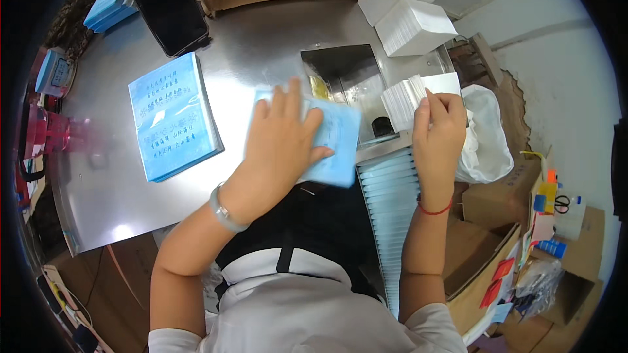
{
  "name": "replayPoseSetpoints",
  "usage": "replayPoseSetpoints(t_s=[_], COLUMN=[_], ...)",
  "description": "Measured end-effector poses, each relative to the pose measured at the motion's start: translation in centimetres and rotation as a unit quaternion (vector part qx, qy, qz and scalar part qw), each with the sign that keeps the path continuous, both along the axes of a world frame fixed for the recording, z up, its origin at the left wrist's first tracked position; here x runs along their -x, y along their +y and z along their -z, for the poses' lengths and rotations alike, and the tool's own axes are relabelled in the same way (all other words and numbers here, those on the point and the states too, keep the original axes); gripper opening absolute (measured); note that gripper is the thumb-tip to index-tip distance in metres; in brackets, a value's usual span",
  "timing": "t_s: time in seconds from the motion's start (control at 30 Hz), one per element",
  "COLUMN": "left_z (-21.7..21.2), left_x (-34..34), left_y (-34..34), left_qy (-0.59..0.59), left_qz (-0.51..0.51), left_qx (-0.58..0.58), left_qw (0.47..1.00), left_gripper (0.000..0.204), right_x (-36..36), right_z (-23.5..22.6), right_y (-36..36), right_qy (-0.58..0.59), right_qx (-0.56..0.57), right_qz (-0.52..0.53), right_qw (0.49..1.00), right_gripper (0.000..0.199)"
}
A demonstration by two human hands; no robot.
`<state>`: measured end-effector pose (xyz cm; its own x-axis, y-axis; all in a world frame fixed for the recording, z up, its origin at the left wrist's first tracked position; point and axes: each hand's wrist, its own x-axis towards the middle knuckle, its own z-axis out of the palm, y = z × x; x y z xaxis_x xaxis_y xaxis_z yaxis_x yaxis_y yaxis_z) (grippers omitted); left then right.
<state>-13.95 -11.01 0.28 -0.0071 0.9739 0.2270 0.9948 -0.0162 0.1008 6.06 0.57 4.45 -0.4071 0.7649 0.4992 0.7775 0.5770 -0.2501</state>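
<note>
My left hand point(284, 131) lies palm down over a light-blue printed sachet point(337, 137), fingers spread and stretched flat. The sachet is slightly blurred, and part of it is hidden under the palm. My right hand point(441, 124) is closed at a fanned stack of white cards point(402, 99), thumb and fingertips pinching at its edge beside a loose white card point(441, 83). Below and between my hands, a long row of blue sachets point(389, 222) stands packed on edge. To the left, a neat pile of blue printed sachets point(175, 117) rests on the metal table.
Taller white card stacks point(412, 23) stand at the far right of the metal table point(261, 33). A black phone point(170, 10) leans far left, near more blue sachets point(112, 0). A white-lined bin point(487, 134) sits right of my right hand, with cardboard boxes point(500, 196) below it.
</note>
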Motion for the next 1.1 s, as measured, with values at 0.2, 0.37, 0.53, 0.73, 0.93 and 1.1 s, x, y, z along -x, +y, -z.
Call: replayPoseSetpoints(t_s=[0.2,0.37,0.53,0.73,0.93,1.1], left_z=[-0.1,-0.7,-0.5,-2.0,0.4,0.3], left_x=[-0.6,1.5,2.6,-2.5,9.7,12.7], left_y=[-4.4,-4.4,-2.9,-3.8,-9.3,-9.2], left_qy=[-0.076,-0.213,-0.216,-0.307,-0.166,-0.018], left_qz=[-0.020,-0.001,0.068,0.165,-0.255,-0.287], left_qx=[0.043,0.099,0.022,-0.026,-0.110,0.036], left_qw=[0.996,0.972,0.974,0.937,0.946,0.957], left_gripper=[0.055,0.045,0.053,0.065,0.040,0.022], right_x=[-2.5,0.4,4.7,7.8,2.2,0.4], right_z=[-1.1,0.7,4.3,6.0,-0.4,1.6], right_y=[1.5,-4.0,-7.2,0.8,-2.3,0.0], right_qy=[0.031,0.048,-0.071,-0.205,0.151,-0.051], right_qx=[0.054,-0.089,0.009,0.040,0.001,-0.093], right_qz=[-0.089,-0.181,-0.280,-0.158,-0.034,0.007], right_qw=[0.994,0.978,0.957,0.965,0.988,0.994], right_gripper=[0.029,0.036,0.025,0.014,0.016,0.018])
